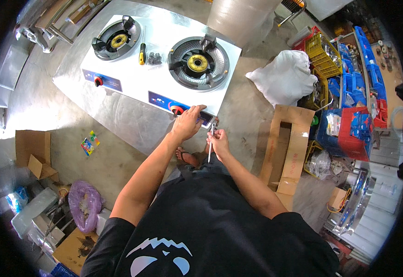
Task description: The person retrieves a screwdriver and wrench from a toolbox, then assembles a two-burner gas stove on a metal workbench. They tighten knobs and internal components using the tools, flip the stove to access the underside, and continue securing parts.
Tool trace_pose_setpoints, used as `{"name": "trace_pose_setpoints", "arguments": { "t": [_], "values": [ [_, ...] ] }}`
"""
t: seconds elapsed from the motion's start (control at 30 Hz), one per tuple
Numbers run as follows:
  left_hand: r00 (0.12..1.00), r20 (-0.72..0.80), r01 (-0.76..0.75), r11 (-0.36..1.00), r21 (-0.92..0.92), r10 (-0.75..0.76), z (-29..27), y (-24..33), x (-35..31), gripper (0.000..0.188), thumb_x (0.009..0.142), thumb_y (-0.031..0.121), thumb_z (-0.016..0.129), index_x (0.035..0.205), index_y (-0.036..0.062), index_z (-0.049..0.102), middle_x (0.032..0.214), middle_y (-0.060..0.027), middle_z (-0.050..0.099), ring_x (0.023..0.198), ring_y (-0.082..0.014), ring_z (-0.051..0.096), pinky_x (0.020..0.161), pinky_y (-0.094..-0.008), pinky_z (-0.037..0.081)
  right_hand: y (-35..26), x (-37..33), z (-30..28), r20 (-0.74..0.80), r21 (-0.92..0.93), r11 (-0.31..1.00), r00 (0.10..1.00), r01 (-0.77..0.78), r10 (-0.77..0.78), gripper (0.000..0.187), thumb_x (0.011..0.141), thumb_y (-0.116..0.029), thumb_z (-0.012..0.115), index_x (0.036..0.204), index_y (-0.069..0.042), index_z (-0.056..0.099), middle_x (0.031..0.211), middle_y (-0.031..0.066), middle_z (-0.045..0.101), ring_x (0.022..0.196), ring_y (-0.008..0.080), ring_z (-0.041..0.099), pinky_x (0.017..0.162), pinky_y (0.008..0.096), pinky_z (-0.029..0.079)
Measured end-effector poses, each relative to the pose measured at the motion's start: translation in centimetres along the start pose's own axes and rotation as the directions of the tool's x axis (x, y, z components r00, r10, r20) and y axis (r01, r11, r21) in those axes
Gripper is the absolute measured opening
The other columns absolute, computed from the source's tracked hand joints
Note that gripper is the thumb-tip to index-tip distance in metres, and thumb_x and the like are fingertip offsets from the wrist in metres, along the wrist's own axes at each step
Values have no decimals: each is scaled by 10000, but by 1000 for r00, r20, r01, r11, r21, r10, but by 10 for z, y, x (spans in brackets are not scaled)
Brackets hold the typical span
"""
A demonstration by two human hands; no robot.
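Note:
A white two-burner gas stove (157, 83) lies on a metal-topped table. My left hand (188, 123) lies on its front right edge beside the black-and-red knob (177, 110), fingers stretched out and holding nothing. My right hand (218, 142) is closed round a silver wrench (210, 154). The wrench's head is up at a small brass-coloured fitting (216, 120) by the stove's front right corner; whether its jaws grip the fitting I cannot make out. Between the burners lie a yellow-and-black screwdriver (142, 54) and several small dark parts (154, 58) in clear plastic.
A long open cardboard box (298, 157) stands to the right, with a white sack (287, 78) beyond it. Yellow crates (323, 54) and blue bins line the far right. Cardboard and a purple bag (84, 203) are at the lower left. A large wrapped roll (238, 18) stands behind the stove.

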State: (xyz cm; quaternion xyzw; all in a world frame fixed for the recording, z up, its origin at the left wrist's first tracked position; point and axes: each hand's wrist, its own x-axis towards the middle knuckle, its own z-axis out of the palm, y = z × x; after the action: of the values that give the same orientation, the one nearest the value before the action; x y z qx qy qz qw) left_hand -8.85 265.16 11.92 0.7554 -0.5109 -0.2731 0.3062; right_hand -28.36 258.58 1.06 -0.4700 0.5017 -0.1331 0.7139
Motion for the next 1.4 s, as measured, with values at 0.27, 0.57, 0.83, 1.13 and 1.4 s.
{"name": "trace_pose_setpoints", "arguments": {
  "t": [0.27,0.57,0.83,1.13,1.4],
  "values": [
    [999,54,-8,1000,7,8,-6,2,4,545,878,83,673,1390,73,486,1183,-153,617,1135,-311,627,984,-443,493,37,14,-7,-35,166,984,998,65,-60,261,979,20,610,1171,-55,451,1107,123,676,887,160,652,812,319,555],
    [997,75,-7,1000,18,6,-11,5,4,568,874,98,679,1405,67,478,1187,-157,619,1147,-311,621,997,-443,479,43,14,-3,-96,-229,949,965,217,-243,255,1028,-189,511,1219,-41,431,881,90,654,725,157,599,610,309,488],
    [999,50,-11,1000,-1,11,-9,5,2,567,876,99,681,1404,64,478,1164,-158,620,1148,-321,616,990,-443,479,40,12,-19,-52,-490,848,964,204,-261,429,1046,-332,513,1265,21,406,947,166,671,752,286,686,765,428,556],
    [999,49,-3,1000,-11,4,-9,8,2,570,876,100,688,1403,56,475,1161,-169,620,1140,-326,620,986,-445,481,6,-8,-8,-155,-321,940,972,117,-174,305,1036,-236,585,1207,-22,450,816,78,654,607,113,568,527,286,468],
    [998,63,-2,1000,-13,3,-10,7,2,559,878,104,689,1395,56,482,1161,-168,627,1134,-322,625,988,-439,485,15,-6,-13,-10,-85,989,992,124,-125,310,1054,-203,524,1262,-37,365,851,106,686,566,93,528,484,262,436]
  ]
}}
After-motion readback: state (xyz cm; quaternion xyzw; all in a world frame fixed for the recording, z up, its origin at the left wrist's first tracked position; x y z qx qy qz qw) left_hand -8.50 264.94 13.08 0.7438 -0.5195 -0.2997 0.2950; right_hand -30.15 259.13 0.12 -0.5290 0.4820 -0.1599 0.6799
